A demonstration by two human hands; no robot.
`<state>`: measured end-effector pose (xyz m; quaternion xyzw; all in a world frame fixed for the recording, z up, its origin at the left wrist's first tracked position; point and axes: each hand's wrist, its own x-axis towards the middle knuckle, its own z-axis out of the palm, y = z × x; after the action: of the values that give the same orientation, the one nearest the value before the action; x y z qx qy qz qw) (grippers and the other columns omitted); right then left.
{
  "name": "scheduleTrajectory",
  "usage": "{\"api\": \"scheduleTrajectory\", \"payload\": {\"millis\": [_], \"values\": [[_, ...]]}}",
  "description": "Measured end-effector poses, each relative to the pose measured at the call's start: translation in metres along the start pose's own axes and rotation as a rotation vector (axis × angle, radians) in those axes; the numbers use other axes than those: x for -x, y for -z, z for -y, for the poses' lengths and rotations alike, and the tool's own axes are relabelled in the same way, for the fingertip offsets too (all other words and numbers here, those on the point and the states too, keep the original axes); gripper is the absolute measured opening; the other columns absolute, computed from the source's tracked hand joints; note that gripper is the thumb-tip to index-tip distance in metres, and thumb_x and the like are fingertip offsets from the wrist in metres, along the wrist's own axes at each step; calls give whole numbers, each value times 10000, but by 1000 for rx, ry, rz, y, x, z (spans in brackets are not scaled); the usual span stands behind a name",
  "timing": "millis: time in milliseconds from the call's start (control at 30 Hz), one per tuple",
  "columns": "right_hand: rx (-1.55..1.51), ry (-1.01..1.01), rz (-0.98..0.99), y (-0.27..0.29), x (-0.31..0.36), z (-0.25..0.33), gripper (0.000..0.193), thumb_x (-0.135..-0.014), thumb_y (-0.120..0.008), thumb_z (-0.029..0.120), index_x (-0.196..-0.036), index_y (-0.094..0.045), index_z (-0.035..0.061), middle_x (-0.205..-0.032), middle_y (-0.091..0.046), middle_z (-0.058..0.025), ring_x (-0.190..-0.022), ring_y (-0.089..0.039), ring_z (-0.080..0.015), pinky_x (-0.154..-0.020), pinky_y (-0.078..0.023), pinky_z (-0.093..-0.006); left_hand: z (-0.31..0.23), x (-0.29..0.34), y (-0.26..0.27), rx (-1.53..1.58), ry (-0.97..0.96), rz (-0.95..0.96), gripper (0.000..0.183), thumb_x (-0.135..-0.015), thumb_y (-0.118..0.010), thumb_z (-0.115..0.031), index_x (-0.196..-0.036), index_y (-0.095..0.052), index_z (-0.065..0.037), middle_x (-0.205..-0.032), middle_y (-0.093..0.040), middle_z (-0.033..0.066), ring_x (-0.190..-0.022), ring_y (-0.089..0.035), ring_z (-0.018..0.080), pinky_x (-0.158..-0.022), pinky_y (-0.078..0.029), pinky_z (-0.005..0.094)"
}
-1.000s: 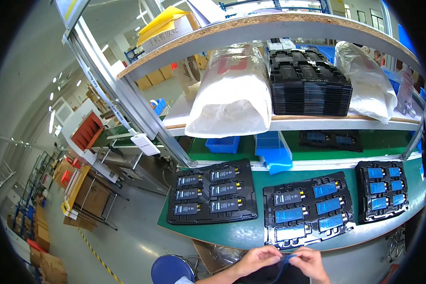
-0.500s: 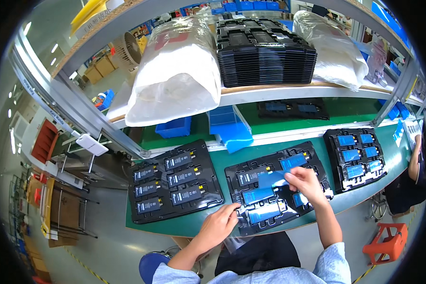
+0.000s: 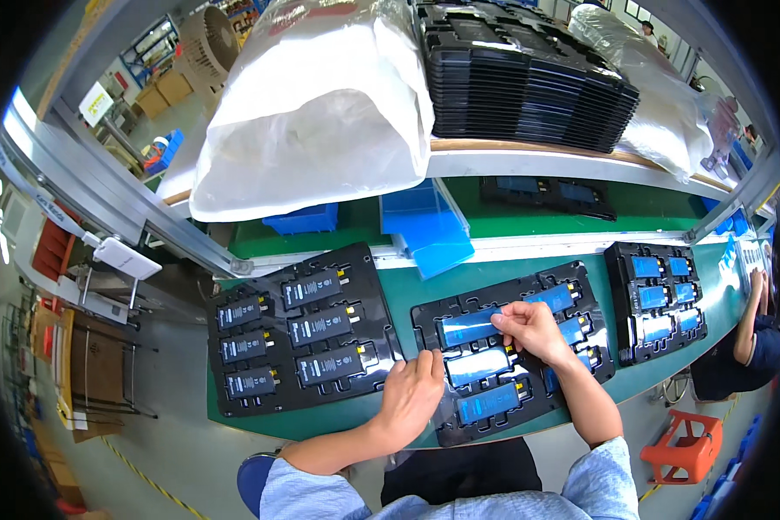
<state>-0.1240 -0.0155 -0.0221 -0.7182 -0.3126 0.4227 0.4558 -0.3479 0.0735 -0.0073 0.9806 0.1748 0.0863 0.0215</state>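
In front of me lies a black plastic tray (image 3: 594, 392) of flat batteries with yellow-tipped connectors, each faced in blue film. My right hand (image 3: 533, 331) pinches the right end of a blue film sheet (image 3: 468, 328), which lies over the tray's upper-left battery. Beneath it in the same column are two more blue-faced batteries, the middle one (image 3: 479, 367) shining with glare. At the tray's left edge my left hand (image 3: 410, 399) has its fingers curled together on the rim; the thumb's grip is partly hidden.
To the left, another black tray (image 3: 374, 269) holds dark, unfilmed batteries. A tray stack (image 3: 630, 351) with blue-faced batteries stands right. Blue film sheets (image 3: 438, 247) lie beyond the middle tray. Overhead, a shelf carries stacked trays (image 3: 529, 108) and a white bag (image 3: 312, 139). A co-worker's arm (image 3: 748, 321) shows far right.
My right hand has moved slightly left and lowered the blue film onto the upper-left battery, which was bare and dark. My left hand stays by the tray's left edge. The view has shifted.
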Motion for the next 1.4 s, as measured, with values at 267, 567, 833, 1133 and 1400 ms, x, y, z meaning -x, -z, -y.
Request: {"api": "scheduleTrajectory", "payload": {"millis": [267, 567, 833, 1133, 1400], "values": [[60, -8, -12, -3, -2, -1, 216, -870, -675, 214, -852, -673, -2, -614, -621, 6, -527, -548, -30, -455, -392, -197, 7, 1, -5, 49, -35, -55, 356, -743, -581, -44, -1087, -601, 44, -778, -484, 75, -659, -521, 176, -654, -350, 317], [81, 9, -25, -5, -3, 4, 227, -871, -668, 213, -850, -672, -13, -610, -618, 1, -537, -562, -43, -465, -406, -208, 8, -1, -5, 62, -27, -35, 361, -732, -590, -34, -1084, -606, 45, -779, -485, 78, -654, -523, 180, -653, -345, 318], [87, 25, -22, -5, -3, 2, 218, -882, -658, 209, -848, -658, -6, -594, -595, 18, -521, -538, -31, -425, -397, -186, 8, -4, -1, 28, -51, -40, 317, -698, -598, -30, -1005, -595, 49, -780, -500, 62, -674, -544, 147, -636, -366, 291], [115, 56, -33, -6, -5, 0, 229, -876, -667, 210, -859, -657, -17, -592, -602, 7, -516, -546, -34, -420, -406, -191, 9, -5, -9, 57, -16, -46, 351, -763, -615, -71, -1100, -604, 25, -767, -488, 69, -648, -532, 182, -654, -352, 326], [102, 34, -22, -4, -3, 4, 235, -872, -661, 198, -868, -670, -37, -613, -624, -15, -536, -571, -52, -472, -422, -215, 8, -6, -10, 13, -21, -31, 365, -767, -636, -104, -1120, -609, -12, -766, -491, 52, -661, -548, 162, -657, -350, 321]]}}
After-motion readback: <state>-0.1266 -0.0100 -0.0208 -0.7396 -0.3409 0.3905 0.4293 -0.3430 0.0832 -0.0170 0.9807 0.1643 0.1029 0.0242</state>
